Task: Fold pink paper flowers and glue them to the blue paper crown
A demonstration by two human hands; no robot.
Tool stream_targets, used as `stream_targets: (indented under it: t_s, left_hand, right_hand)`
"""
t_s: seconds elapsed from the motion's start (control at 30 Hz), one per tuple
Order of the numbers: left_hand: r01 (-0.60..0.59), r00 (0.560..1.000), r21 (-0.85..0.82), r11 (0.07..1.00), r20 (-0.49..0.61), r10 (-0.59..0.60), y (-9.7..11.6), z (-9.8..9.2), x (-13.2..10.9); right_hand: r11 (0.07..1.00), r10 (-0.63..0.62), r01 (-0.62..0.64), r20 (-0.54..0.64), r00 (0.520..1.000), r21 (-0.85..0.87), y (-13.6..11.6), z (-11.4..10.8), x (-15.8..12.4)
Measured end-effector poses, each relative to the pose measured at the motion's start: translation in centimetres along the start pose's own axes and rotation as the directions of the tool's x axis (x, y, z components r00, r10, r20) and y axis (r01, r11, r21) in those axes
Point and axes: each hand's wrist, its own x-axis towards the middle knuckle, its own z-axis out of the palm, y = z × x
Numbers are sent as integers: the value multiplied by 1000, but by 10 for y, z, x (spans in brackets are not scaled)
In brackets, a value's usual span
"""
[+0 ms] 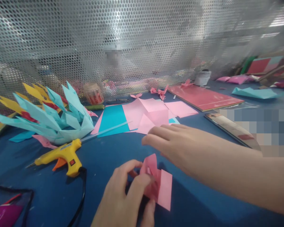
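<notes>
A small folded piece of pink paper (165, 189) is pinched by my left hand (126, 194), its thumb and fingers curled around the folds, low over the blue table. My right hand (168, 138) stretches across from the right with its fingers extended, just in front of a pile of pink paper sheets (153, 105). Its fingertips partly overlap the pile, and whether they touch it I cannot tell. Beneath and left of those sheets lies a teal sheet (115, 119). Several small pink folded paper pieces (162, 92) rest behind the pile.
A yellow glue gun (71, 154) with a clear stick and black cord lies left, before a turquoise folded-paper piece (71, 130). A phone (229, 129) and red board (205, 96) lie right. Behind stand a jar (94, 93) and perforated metal screen (142, 37).
</notes>
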Motion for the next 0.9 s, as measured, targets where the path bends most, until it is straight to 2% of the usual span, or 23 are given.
stream_targets:
  t_s: [0.07, 0.17, 0.27, 0.33, 0.5, 0.67, 0.83, 0.9]
  left_hand:
    - [6, 996, -67, 998, 87, 0, -3, -2, 3]
    - [85, 992, -122, 989, 100, -73, -5, -3, 5]
    - [103, 988, -109, 989, 129, -88, -6, -3, 5]
    - [103, 986, -97, 990, 143, -88, -7, -3, 5]
    - [141, 976, -162, 977, 191, -109, -8, -3, 8]
    - [171, 970, -154, 973, 200, -139, -8, -1, 8]
    - [179, 966, -124, 976, 209, -150, -7, -3, 8]
    - [195, 965, -141, 971, 206, -164, -5, -4, 9]
  right_hand:
    - [1000, -4, 4, 2, 1000, -21, -2, 1, -3]
    - [996, -88, 88, 36, 995, 1, -9, 6, -10]
    - [990, -141, 140, 22, 990, 18, -14, 15, -14]
    - [992, -125, 125, 31, 992, 12, -15, 23, -13]
    - [1000, 3, 1, 134, 991, -26, -18, 41, -3]
    - [997, 13, -27, 196, 980, 69, -21, 36, -3]
    - [998, 26, -25, -8, 1000, 64, -22, 32, -15]
    - [997, 18, -14, -44, 999, 74, -22, 35, -17]
